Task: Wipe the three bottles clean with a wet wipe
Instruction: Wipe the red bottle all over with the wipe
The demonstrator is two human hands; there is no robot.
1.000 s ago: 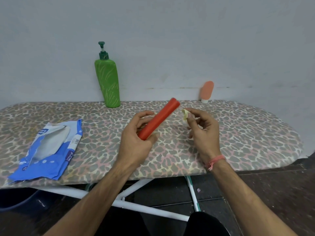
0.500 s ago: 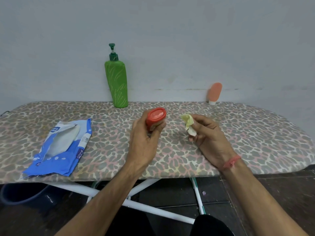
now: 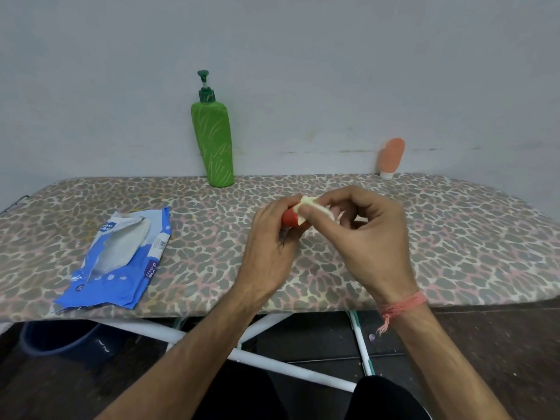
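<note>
Ironing board (image 3: pixel 454 253) with a leopard-print cover, serving as the counter, spans the view beneath both hands. Blue wet-wipe packet (image 3: pixel 121 253), torn open, lies flat on the cover well to the left of the left hand. Green pump bottle (image 3: pixel 213 144) stands upright at the far edge by the wall, beyond the left hand and slightly left of it. Left hand (image 3: pixel 272 247), fingers curled, grips the red bottle (image 3: pixel 291 219), of which only a short end shows above the fist. Right hand (image 3: pixel 363 237), touching the left, pinches a pale yellow wipe (image 3: pixel 312 204) against that exposed red end. Small orange bottle (image 3: pixel 392 157) stands cap-down at the far edge, beyond the right hand, well apart from it.
</note>
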